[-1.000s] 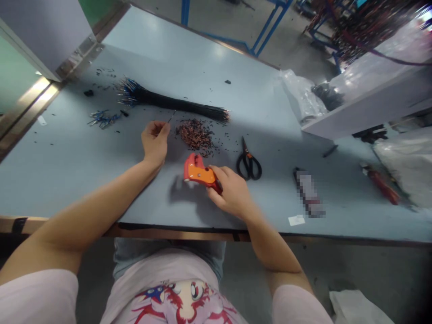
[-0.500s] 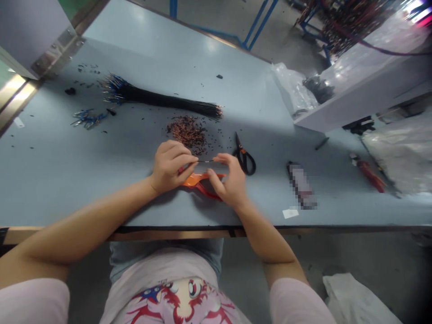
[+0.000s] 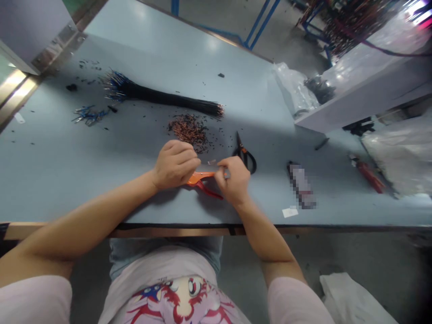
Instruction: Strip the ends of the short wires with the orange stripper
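My left hand (image 3: 177,164) is closed in a pinch, with its fingertips mostly hidden. Opposite it, my right hand (image 3: 234,177) has thumb and index finger curled together. A thin wire (image 3: 211,162), blurred and pale at its visible part, shows in the gap between both sets of fingertips. Just beneath, orange-and-red hand pliers (image 3: 202,177) lie on the table, partly covered by my hands. A heap of short black and copper wire pieces (image 3: 189,130) lies beyond my left hand. Black-handled scissors (image 3: 249,159) rest beside my right hand.
A long bundle of black wires (image 3: 168,98) lies farther back, near loose blue-ended terminals (image 3: 88,115). To the right are a blurred-out phone-like object (image 3: 301,184), a white label (image 3: 290,212) and red-handled pliers (image 3: 369,175). A grey panel (image 3: 357,96) juts in from the right.
The fingers of my right hand have curled in from a spread pose, and the hand has shifted slightly right. The dark wire stretched between my hands has become blurred.
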Motion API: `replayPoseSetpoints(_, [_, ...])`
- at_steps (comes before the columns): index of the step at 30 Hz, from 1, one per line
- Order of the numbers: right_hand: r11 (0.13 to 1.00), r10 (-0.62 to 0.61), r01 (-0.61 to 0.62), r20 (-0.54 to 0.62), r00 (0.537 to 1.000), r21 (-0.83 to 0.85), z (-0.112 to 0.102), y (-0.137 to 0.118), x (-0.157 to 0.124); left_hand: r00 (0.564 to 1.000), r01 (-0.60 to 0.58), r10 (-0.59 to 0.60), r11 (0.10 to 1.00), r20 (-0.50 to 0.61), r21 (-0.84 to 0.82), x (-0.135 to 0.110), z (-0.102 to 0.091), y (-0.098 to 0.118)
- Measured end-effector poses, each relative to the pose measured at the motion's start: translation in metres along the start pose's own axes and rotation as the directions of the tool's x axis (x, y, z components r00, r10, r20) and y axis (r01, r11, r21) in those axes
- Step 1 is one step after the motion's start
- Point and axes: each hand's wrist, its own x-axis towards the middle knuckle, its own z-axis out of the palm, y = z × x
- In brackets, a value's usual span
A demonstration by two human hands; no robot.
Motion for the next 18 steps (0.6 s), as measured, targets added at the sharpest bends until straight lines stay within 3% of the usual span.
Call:
replayPoseSetpoints(2, [0.988,0.157,-0.156,-0.143,0.977,0.023,-0.005,0.01,0.006,0.986,0.153,-0.152,0.988,-0.069,0.01,-0.001,-0.003,-0.017])
replayPoseSetpoints(3, [0.973,0.23,-0.223,-0.196,0.953,0.054,-0.007,0.014,0.008,0.947,0.294,-0.292,0.956,-0.136,-0.001,-0.002,-0.003,-0.026])
replayPoseSetpoints(5, [0.96,0.278,-0.264,-0.192,0.941,0.096,-0.008,0.019,0.012,0.781,0.575,-0.587,0.809,-0.214,-0.12,-0.006,0.0,-0.043])
replayPoseSetpoints(6, [0.967,0.248,-0.236,-0.138,0.959,0.095,-0.006,0.019,0.013,0.662,0.68,-0.716,0.698,-0.221,-0.223,-0.008,0.002,-0.05])
replayPoseSetpoints(8, [0.99,0.129,-0.13,0.012,0.992,0.06,-0.001,0.016,0.012,0.475,0.772,-0.869,0.487,-0.139,-0.407,-0.012,0.01,-0.055])
replayPoseSetpoints(9, [0.996,0.075,-0.079,0.085,0.994,0.045,0.003,0.014,0.011,0.426,0.786,-0.899,0.421,-0.096,-0.452,-0.013,0.014,-0.055])
replayPoseSetpoints(11, [0.998,0.024,-0.034,0.182,0.983,0.056,0.009,0.011,0.008,0.422,0.796,-0.905,0.394,-0.047,-0.459,-0.014,0.019,-0.049])
replayPoseSetpoints(15, [0.979,0.063,-0.11,0.256,0.965,0.174,0.01,0.01,0.006,0.542,0.772,-0.841,0.498,-0.001,-0.396,-0.013,0.022,-0.034])
replayPoseSetpoints(18, [0.978,0.078,-0.123,0.253,0.964,0.166,0.005,0.009,0.008,0.557,0.772,-0.83,0.507,0.023,-0.383,-0.014,0.024,-0.032])
